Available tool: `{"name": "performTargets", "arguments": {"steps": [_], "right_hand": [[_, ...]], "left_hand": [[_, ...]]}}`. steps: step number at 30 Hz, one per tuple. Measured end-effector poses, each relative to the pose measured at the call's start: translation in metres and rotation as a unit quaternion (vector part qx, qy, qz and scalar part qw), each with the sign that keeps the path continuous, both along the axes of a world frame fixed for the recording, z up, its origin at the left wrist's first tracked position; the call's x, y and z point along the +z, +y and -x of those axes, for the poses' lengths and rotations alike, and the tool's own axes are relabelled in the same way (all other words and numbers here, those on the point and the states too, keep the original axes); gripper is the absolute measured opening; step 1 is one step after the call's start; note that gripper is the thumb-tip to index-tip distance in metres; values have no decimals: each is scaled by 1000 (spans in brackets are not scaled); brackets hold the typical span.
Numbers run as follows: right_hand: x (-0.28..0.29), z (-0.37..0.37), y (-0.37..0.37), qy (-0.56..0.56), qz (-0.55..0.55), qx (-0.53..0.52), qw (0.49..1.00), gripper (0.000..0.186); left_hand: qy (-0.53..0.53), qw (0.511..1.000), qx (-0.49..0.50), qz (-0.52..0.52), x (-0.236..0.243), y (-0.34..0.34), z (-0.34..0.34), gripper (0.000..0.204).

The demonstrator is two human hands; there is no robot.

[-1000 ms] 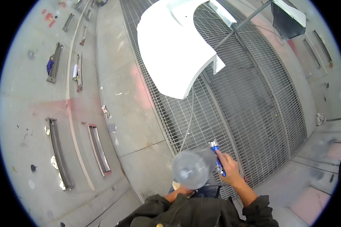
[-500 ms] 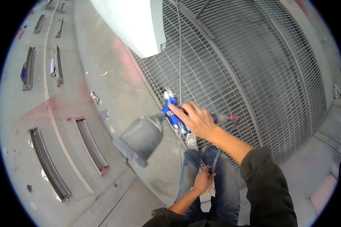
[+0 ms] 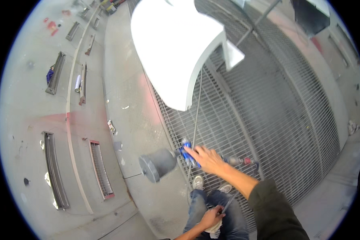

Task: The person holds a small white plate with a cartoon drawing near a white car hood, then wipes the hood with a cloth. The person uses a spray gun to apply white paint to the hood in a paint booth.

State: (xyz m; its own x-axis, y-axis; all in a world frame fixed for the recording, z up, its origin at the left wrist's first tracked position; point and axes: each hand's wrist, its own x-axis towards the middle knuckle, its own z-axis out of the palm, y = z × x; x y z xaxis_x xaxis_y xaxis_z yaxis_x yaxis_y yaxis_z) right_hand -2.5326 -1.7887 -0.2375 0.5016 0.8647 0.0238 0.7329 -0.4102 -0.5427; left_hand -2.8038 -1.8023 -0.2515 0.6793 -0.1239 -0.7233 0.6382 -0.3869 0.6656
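Note:
My right hand [image 3: 210,160] is closed around a blue and silver paint spray gun [image 3: 186,154]. A grey cup [image 3: 160,165] sticks out to the gun's left, lying nearly on its side. A hose fitting with a red part [image 3: 247,161] shows on the right of that hand. Low in front of my legs, my left hand [image 3: 210,218] is closed on a thin hose [image 3: 229,203], with a pale cloth [image 3: 215,230] below its fingers. Ahead of the gun, apart from it, is a white car fender [image 3: 170,48] with a curved wheel arch.
Beneath the fender lies metal floor grating [image 3: 276,120]. A thin grey line [image 3: 199,104], perhaps a hose or rod, crosses it. Long metal fixtures [image 3: 56,172] line the grey surface at left. A metal bar [image 3: 264,16] and a dark-faced white panel [image 3: 311,16] stand at far right.
The view has shifted, so more of the fender shows, lower in the picture. The spray gun sits lower in view, its cup more level. Both hands keep their holds.

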Motion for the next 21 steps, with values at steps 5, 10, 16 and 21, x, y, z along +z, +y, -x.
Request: {"name": "performTargets", "arguments": {"steps": [5,10,16,21], "right_hand": [[168,15,-93,-67,-13,10,998,60],[296,4,-156,-126,-44,-27,991,57],[373,-52,-204,-158,-105,-106,976,60],[408,-151,-238,26,-106,-97,989,40]], "left_hand": [[-108,990,-71,51,95,-26,-19,35],[-198,967,-136,86,149,-54,-58,35],[-294,938,-118,141,210,-44,-145,32],[-295,929,-151,162,210,-51,-233,29]]}}
